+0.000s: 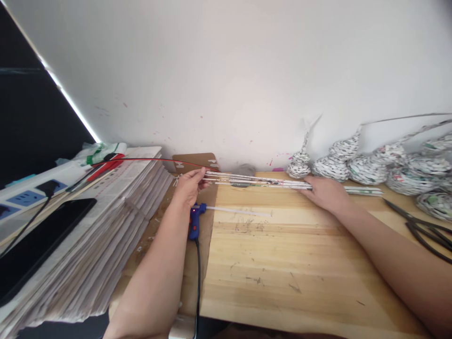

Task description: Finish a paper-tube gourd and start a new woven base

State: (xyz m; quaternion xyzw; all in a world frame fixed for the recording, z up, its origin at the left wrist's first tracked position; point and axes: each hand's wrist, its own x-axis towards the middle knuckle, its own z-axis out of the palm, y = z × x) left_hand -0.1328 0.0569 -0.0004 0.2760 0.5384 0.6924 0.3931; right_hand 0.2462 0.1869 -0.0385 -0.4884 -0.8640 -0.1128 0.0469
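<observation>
Several thin rolled-paper sticks (254,180) stretch between my two hands above the far part of the wooden board. My left hand (190,186) pinches their left ends between thumb and fingers. Toward their right ends my right hand (325,192) is closed over the bundle, and the tips (365,190) stick out past it. Just below my left hand lies a blue glue gun (194,225) with a clear glue stick (240,211) extending to the right. Black scissors (416,221) rest to the right of my right hand.
Woven paper gourds (367,165) stand along the wall at the right. A tall stack of newspaper (123,235) on the left carries a black phone (52,240) and a white power strip (31,197). The glue gun's cord (198,287) runs down over the near edge of the wooden board (282,292).
</observation>
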